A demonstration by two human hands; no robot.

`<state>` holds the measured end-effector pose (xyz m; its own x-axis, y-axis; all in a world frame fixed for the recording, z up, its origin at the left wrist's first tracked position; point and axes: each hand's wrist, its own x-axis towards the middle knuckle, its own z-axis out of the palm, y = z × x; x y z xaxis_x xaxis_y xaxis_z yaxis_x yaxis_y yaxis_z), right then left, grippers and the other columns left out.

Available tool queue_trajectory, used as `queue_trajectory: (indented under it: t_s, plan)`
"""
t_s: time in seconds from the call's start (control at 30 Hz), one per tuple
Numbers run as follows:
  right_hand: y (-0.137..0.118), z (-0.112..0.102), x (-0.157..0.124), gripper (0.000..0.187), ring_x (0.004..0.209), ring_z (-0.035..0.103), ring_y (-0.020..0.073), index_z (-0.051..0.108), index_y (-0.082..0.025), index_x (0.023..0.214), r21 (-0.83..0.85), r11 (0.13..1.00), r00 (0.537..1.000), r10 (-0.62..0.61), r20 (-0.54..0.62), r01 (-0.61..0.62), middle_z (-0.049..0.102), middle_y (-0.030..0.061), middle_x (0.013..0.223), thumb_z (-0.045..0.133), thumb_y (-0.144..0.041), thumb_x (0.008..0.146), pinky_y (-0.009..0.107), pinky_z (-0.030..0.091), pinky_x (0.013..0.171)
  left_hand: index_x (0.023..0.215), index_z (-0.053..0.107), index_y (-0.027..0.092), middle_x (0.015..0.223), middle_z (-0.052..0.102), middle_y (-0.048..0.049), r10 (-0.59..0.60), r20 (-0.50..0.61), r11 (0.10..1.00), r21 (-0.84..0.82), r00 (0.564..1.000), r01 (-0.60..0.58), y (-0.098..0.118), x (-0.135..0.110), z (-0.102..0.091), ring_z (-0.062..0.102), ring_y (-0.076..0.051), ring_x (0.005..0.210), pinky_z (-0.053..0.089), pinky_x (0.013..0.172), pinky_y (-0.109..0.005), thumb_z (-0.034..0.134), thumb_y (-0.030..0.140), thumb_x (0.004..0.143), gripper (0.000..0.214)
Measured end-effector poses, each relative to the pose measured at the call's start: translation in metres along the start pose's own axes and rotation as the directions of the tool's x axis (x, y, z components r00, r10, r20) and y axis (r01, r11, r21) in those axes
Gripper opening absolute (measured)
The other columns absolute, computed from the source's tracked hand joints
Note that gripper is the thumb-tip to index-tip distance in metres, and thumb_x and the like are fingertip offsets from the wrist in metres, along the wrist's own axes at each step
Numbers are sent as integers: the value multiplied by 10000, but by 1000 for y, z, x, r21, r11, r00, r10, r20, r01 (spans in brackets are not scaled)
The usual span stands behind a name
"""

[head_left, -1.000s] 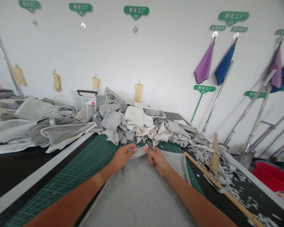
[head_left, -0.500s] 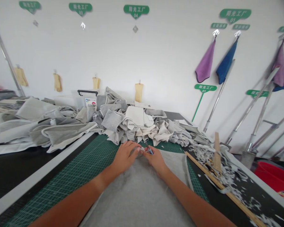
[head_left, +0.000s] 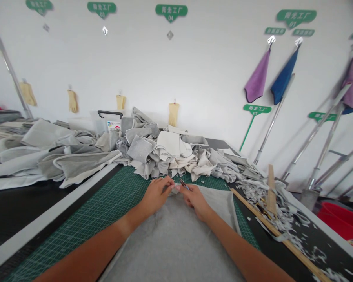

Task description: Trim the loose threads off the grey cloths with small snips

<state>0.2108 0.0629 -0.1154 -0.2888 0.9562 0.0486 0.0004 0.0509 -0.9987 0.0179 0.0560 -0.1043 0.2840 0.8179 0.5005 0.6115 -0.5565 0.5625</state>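
Observation:
A grey cloth (head_left: 179, 243) lies spread before me over the green cutting mat (head_left: 106, 207). At its far edge, my left hand (head_left: 157, 192) is closed, pinching the hem between thumb and fingers. Close beside it, my right hand (head_left: 194, 199) is closed around small thread snips (head_left: 184, 183). The metal tips of the snips point up and away to the left, and most of the handle is hidden in my fingers. The right thumb and forefinger also meet the cloth edge, nearly touching the left fingertips.
A heap of grey cloths (head_left: 167, 145) lies just beyond my hands, with more stacked cloths (head_left: 47, 156) at left. On the right are wooden strips (head_left: 271, 192), white scraps (head_left: 294, 235) and a red tub (head_left: 341, 219). Poles (head_left: 275, 121) lean against the wall.
My right hand has turned slightly, so less of the snips' blue handle shows. Both hands stay at the cloth's far edge. The view has shifted slightly.

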Motion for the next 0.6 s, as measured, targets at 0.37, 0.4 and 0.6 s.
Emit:
queue_trajectory:
  t_s: [0.37,0.4,0.6]
  plan:
    - [4,-1,5,382,397,210,64,554,-203,856,-16,998,989,-56,-134,54,330,-120,468,753,-516,764,212,153,386,979,618,237,998,715,-24,7,19,996,88,1000,-9,2,-1,-2,623,-227,993,383,881,-332,468,289,987,159]
    - [5,-1,5,378,403,219,66,547,-206,848,-32,998,990,-55,-132,51,333,-118,476,748,-516,768,211,160,391,978,620,237,997,715,-24,6,21,996,92,1000,-8,2,-1,-2,622,-228,991,380,877,-333,468,293,989,163]
    - [11,-2,7,318,514,326,82,591,-189,820,-221,971,983,-125,-135,93,419,-75,578,730,-474,785,201,232,486,1037,647,259,1010,729,-10,0,21,997,76,1000,-2,3,-3,0,608,-236,1025,359,876,-340,484,321,992,180]
